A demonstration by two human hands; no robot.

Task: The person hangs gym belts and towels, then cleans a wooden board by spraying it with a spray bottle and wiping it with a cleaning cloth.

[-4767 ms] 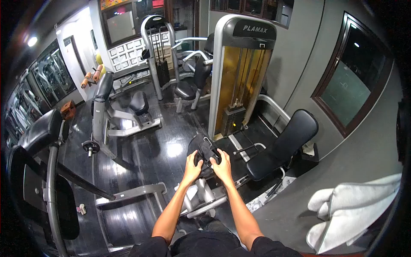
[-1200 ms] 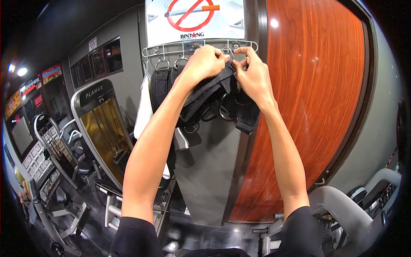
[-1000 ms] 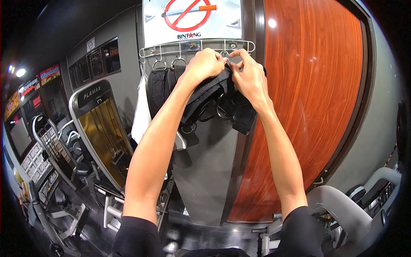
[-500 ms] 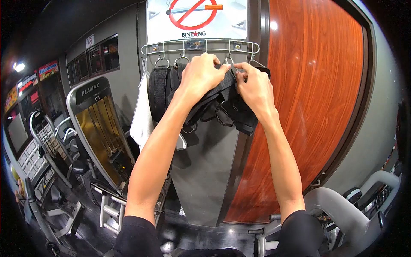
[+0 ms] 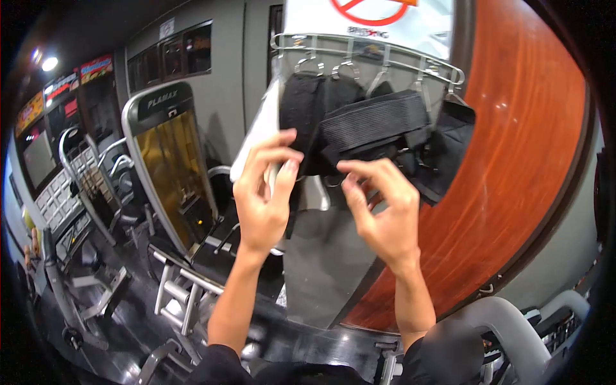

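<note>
Several black straps (image 5: 375, 122) hang by metal rings from the hooks of a wire rack (image 5: 369, 50) on the wall. A white cloth (image 5: 260, 131) hangs at the rack's left end. My left hand (image 5: 266, 192) is raised just below the leftmost straps, its fingers curved and apart, holding nothing. To its right, my right hand (image 5: 385, 205) stands below the wide ribbed strap, with thumb and fingers bent but apart and nothing visible between them. Both hands appear clear of the straps.
A wood-grain door (image 5: 513, 160) is on the right, beside the grey wall. On the left stands a weight machine (image 5: 173, 167), with more gym equipment behind it. Grey padded machine arms (image 5: 507, 327) curve up at the lower right. A no-smoking sign (image 5: 378, 19) is above the rack.
Both hands have let go of the straps at the hook and moved down and apart. The view has shifted, so the rack appears farther right and tilted.
</note>
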